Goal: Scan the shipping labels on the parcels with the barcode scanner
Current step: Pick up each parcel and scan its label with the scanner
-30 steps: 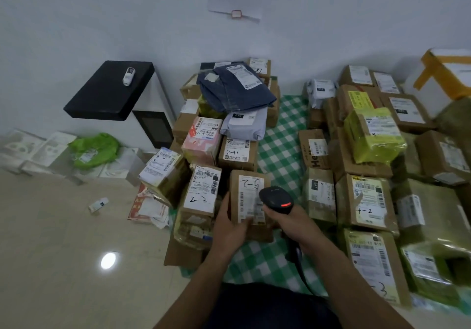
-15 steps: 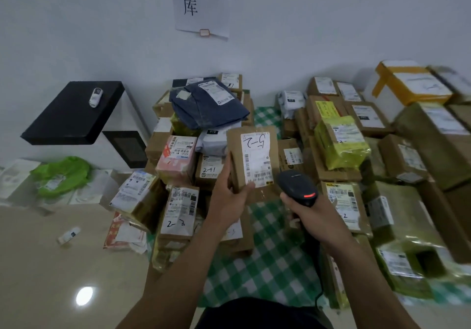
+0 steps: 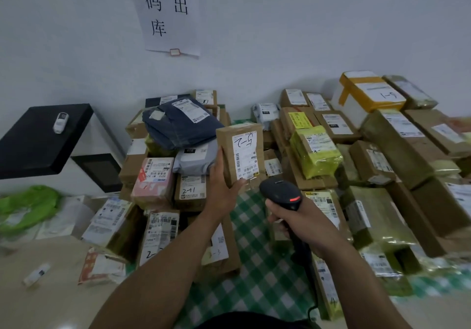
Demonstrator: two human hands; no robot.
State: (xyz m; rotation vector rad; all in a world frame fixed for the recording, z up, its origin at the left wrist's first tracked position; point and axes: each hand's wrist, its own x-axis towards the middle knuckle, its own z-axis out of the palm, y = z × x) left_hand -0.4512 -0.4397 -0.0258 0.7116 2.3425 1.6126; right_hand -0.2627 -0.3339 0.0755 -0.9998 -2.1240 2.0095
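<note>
My left hand grips a small brown cardboard parcel from below and holds it upright above the pile. Its white shipping label faces me, with handwritten figures and barcodes. My right hand holds a black barcode scanner by its handle, just below and right of the parcel. A red light glows on the scanner's head. The scanner's cable runs down toward me.
Stacks of labelled parcels lie left and right on a green checked cloth. A dark blue bag tops the left stack. A black-topped stand is at far left, a paper sign on the wall.
My left hand has lifted the parcel up off the cloth, away from me. The scanner hand has risen with it, staying beneath the label.
</note>
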